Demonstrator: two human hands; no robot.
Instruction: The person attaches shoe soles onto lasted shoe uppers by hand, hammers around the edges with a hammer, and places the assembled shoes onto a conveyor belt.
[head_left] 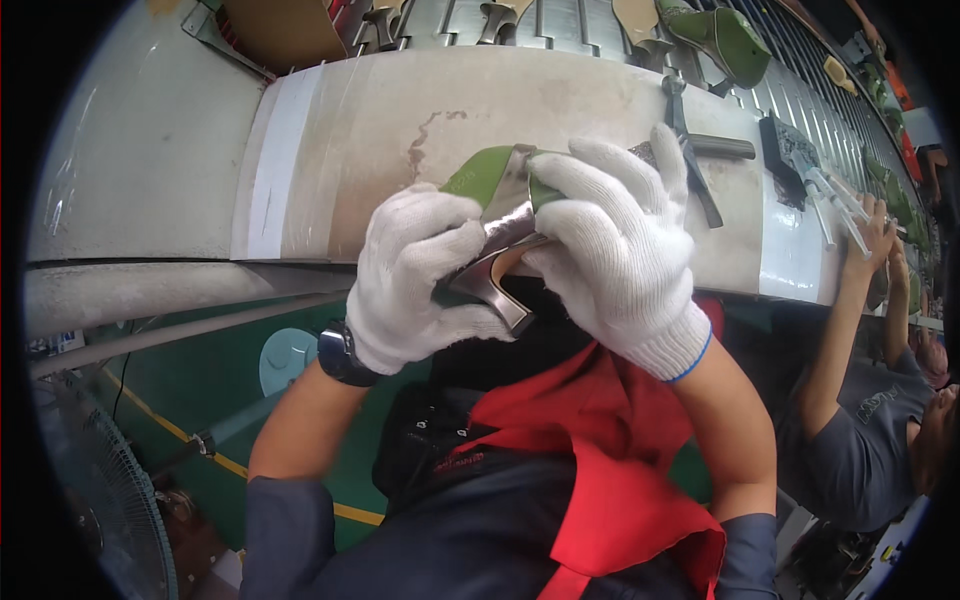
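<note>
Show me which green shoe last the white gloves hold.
The silver-strapped last, between left hand and right hand; other green lasts, like one at upper right, rest along the conveyor.

white knit gloves [625, 245], a black watch [343, 356], dark sleeves [288, 530] and a red apron [625, 500] are worn.

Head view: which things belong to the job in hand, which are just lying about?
In the job:
left hand
right hand
green-and-silver heeled shoe

Apparently just lying about:
dark-handled tool
black block
pale blue round item
</note>
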